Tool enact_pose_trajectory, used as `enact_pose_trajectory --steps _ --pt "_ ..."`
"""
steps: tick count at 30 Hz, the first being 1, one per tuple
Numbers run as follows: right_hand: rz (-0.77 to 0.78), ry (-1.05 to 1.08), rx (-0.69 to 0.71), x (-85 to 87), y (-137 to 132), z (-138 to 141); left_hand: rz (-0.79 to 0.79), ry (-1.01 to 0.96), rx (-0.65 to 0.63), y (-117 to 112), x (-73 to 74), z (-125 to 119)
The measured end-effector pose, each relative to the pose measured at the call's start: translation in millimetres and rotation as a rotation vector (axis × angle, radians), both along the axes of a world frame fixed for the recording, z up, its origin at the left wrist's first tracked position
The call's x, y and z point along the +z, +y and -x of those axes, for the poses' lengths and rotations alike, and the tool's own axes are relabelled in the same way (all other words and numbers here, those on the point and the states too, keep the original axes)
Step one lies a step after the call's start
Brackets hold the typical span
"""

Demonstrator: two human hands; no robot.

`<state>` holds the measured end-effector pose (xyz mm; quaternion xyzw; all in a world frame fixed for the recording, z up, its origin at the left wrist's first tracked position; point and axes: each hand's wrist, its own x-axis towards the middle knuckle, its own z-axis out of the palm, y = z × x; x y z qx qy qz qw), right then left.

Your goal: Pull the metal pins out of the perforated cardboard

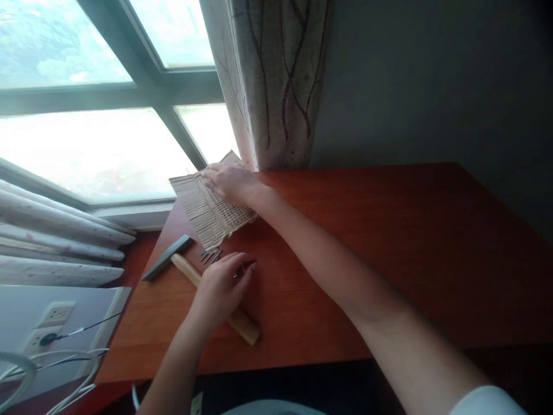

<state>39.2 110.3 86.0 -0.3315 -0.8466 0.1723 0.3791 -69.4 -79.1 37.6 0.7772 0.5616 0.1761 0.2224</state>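
Note:
My right hand (231,183) reaches across to the table's far left corner and lies on a torn piece of corrugated cardboard (201,210), fingers stretched over its upper part. Ridges and rows of small openings show on the cardboard. Closer to me, my left hand (222,286) is curled, thumb and fingertips drawn together. A small glint shows between them, too small to name. Beneath that hand lies a hammer with a wooden handle (244,327) and a grey metal head (167,257). Several nails (209,255) lie between the cardboard and my left hand, partly hidden by it.
The reddish-brown wooden table (389,248) stretches to the right. A bright window (86,150) and curtains (276,80) border its far left side. At lower left are a wall socket (58,313), a black plug (50,339) and white cables (86,369).

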Motion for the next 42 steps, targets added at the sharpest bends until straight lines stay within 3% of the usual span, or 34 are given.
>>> enact_pose_trajectory --steps 4,6,9,13,17,21,26,31,37,42 --pt "-0.128 0.089 0.017 2.1 -46.6 -44.3 0.030 -0.051 -0.180 -3.2 9.9 -43.5" --pt "-0.123 0.276 -0.115 -4.7 -71.7 -75.9 0.025 -0.071 -0.278 0.2 14.4 -64.7" --pt "0.048 0.551 -0.290 -29.0 -94.6 -118.6 -0.027 -0.051 -0.400 12.1 19.4 -94.3" --pt "0.329 0.616 -0.375 -74.0 -97.0 -146.2 -0.063 0.025 -0.441 29.1 16.0 -119.1" --pt "0.560 0.622 -0.391 -104.4 -93.8 -144.1 -0.046 0.033 -0.405 37.9 0.4 -118.7" --pt "0.617 0.551 -0.347 -114.5 -99.0 -136.4 0.016 0.009 -0.333 45.1 -15.0 -109.0" --pt "0.601 0.441 -0.326 -116.2 -94.7 -136.4 0.032 0.048 -0.337 46.5 -24.9 -108.0" --pt "0.577 0.356 -0.299 -117.7 -62.6 -122.7 -0.032 0.099 -0.399 42.1 -28.9 -111.0" --pt "0.591 0.307 -0.232 -114.7 -23.5 -91.7 -0.043 0.091 -0.423 43.5 -28.7 -109.3" --pt "0.590 0.346 -0.160 -109.1 -18.0 -84.0 -0.040 0.080 -0.440 43.2 -25.4 -108.7"
